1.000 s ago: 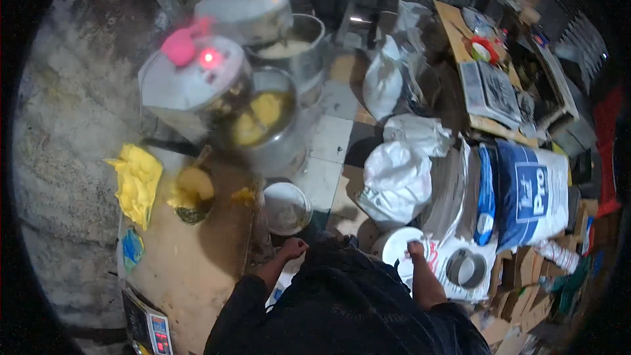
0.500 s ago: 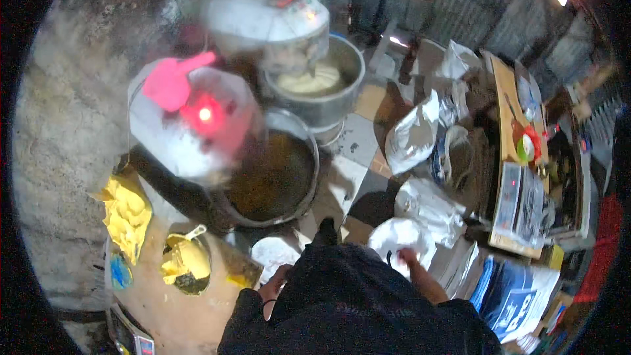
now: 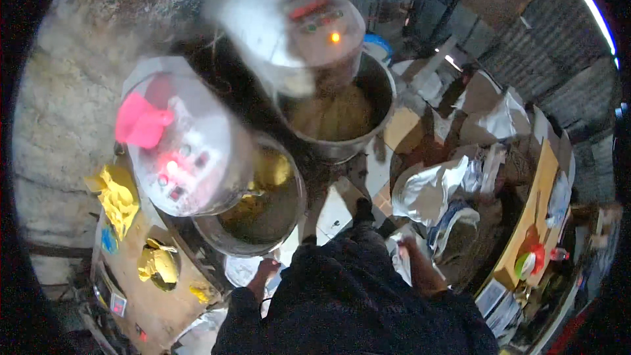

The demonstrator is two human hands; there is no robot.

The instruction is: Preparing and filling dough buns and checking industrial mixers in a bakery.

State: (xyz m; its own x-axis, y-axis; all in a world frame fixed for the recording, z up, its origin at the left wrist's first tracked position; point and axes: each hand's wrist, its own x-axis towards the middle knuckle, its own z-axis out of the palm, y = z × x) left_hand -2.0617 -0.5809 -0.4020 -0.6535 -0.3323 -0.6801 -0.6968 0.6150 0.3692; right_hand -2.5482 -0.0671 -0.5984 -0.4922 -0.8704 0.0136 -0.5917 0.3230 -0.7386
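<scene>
Left hand (image 3: 266,268) beside white bucket (image 3: 240,269), near metal bowl (image 3: 263,244) holding yellow mixture (image 3: 273,167); cannot tell whether spread or closed. Right hand (image 3: 413,250) blurred, near white sack (image 3: 398,244); cannot tell its state either. Pink scoop (image 3: 140,121) on mixer (image 3: 210,151).

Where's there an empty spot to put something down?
The brown table has a bare patch between the yellow mound and the small screen. A pale floor tile looks mostly bare between the nearer mixing bowl and right foot. Sacks crowd the right side.
</scene>
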